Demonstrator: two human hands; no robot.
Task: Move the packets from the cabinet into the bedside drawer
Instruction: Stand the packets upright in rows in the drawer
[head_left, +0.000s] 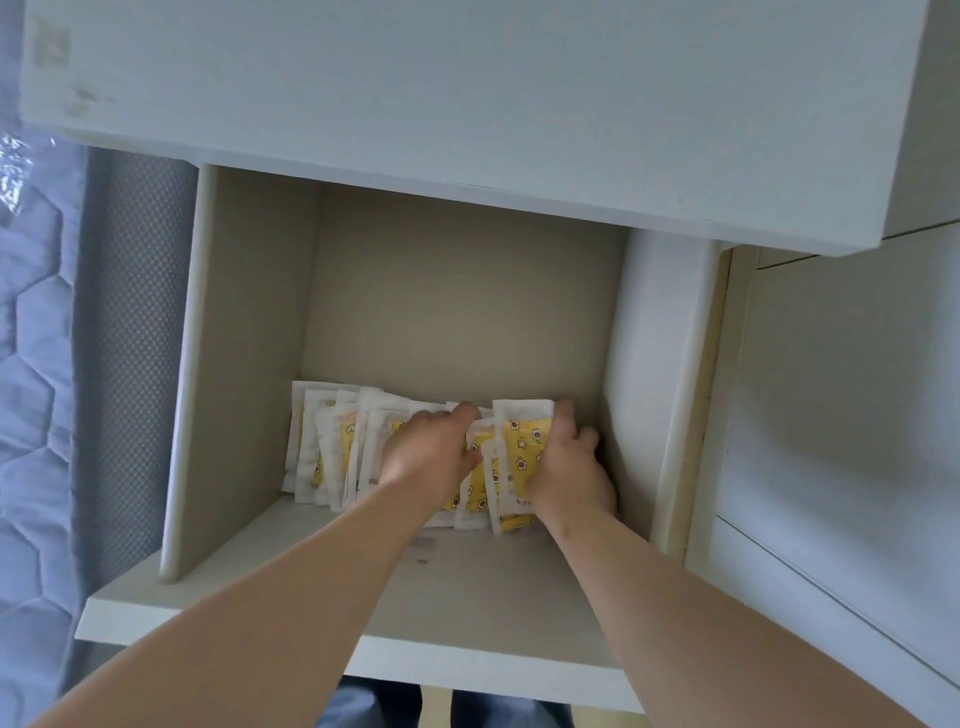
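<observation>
The packets (332, 441) are flat sachets with white crimped borders and a yellow printed centre (small stars and brown-rimmed shapes show on the clearest one). They stand on edge in a tight row along the back edge of the compartment floor, leaning against the back panel. The row runs from near the back left corner toward the back right corner.

The 2 hands reach in from the front edge with bare forearms. The left hand (428, 457) lies over the middle of the row, its fingers curled down across the tops of several sachets, grasping them. The right hand (569, 473) clasps the right end of the row, with the thumb on the front face of the outermost sachet and the fingers wrapped behind it.

The compartment (234, 338) is a smooth, matt, boxy hollow with 2 upright side walls, a beige back panel and a pale floor carrying a few dark smudges near the front. A thick white slab (467, 104) overhangs it. Beside the left wall runs a grey dotted mesh band (130, 338), then a quilted mattress (31, 364) stitched in hexagons. A plain white panel (831, 389) stands to the right. Blue denim (395, 706) shows below the front edge.
</observation>
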